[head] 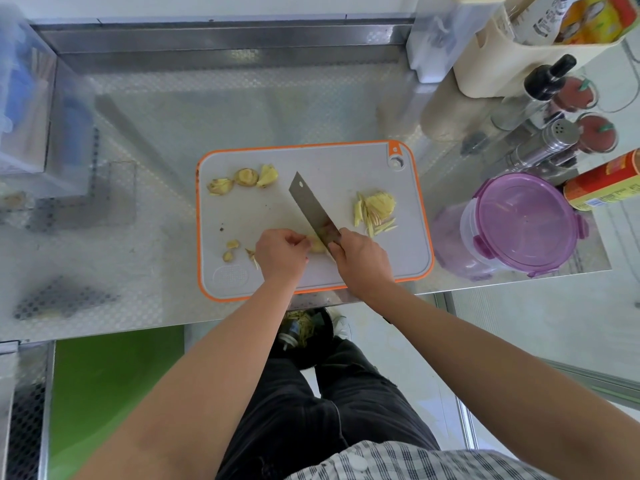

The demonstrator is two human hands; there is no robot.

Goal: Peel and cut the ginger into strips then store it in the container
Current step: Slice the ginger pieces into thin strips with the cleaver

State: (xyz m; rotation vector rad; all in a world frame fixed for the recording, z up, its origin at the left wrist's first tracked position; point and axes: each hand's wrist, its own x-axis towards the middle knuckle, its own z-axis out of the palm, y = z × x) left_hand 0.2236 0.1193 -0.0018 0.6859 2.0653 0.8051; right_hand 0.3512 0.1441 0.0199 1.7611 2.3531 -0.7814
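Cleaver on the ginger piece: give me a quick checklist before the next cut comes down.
1. Right hand grip on the steel cleaver: ok, closed round the handle.
2. Left hand steadying the yellow ginger piece: ok.
3. Left fingertips clear of the blade: cannot tell, they sit very close.
4. Grey orange-rimmed cutting board fully on the counter: ok.
5. Cut ginger strips away from the blade: ok.
6. Purple-lidded plastic container open: not ok, lid on.
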